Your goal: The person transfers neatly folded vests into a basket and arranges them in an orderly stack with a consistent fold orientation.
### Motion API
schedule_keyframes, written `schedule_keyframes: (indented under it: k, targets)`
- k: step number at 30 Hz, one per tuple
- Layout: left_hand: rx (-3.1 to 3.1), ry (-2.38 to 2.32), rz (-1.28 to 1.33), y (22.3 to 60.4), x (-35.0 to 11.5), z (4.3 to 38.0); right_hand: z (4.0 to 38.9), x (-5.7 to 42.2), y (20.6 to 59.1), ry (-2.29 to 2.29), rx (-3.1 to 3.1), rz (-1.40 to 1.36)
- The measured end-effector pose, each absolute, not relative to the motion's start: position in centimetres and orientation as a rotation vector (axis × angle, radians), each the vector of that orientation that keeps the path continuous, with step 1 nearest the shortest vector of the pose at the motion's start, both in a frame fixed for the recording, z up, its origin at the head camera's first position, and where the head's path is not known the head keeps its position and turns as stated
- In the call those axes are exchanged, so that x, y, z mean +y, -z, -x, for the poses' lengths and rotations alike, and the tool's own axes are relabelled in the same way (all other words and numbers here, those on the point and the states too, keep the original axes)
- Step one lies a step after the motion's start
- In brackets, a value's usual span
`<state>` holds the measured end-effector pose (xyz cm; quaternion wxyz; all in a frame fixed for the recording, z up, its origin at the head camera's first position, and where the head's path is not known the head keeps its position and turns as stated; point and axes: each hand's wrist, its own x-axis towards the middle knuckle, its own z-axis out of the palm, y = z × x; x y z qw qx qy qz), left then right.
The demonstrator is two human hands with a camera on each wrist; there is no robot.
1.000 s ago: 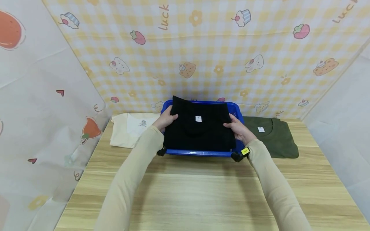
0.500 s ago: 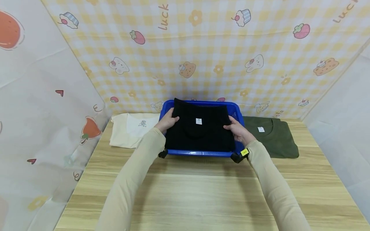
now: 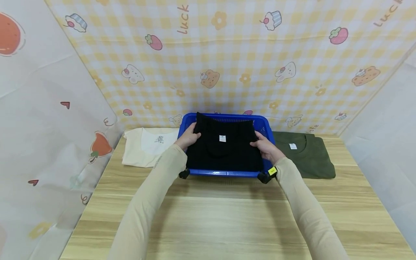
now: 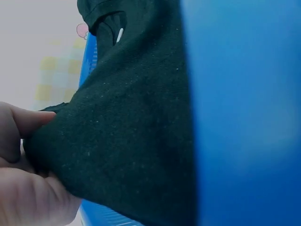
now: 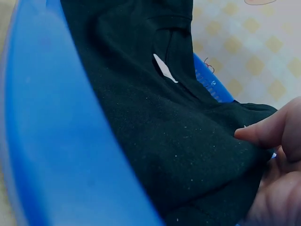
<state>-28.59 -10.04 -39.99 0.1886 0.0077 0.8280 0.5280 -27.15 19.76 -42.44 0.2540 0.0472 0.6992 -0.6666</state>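
Observation:
A folded black T-shirt with a white neck label lies within the rim of a blue plastic basket. My left hand pinches the shirt's left edge between thumb and fingers, and the left wrist view shows the cloth drawn up toward that thumb. At the opposite edge my right hand pinches the cloth the same way; in the right wrist view its thumb presses on top of the fold. The shirt's far left corner stands up above the basket's back rim.
A folded cream T-shirt with a printed white neck area lies left of the basket. On the right is a folded dark green T-shirt. The wooden table meets a yellow checked cloth backdrop behind the basket.
Both hands have lowered the black T-shirt slightly into the basket, and its raised back corner sits lower. The hands have come a little closer together; both still hold the cloth.

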Motion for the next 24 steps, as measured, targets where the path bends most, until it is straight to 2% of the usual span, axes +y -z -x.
schedule_keyframes:
  k: [10, 24]
  targets:
    - [2.333, -1.44, 0.017, 39.6, -10.0, 28.9, 27.4, 19.3, 41.7, 1.708, 1.959, -0.147]
    - [2.232, -1.46, 0.069, 38.9, -9.9, 28.9, 27.8, 19.2, 42.4, 1.682, 2.003, -0.177]
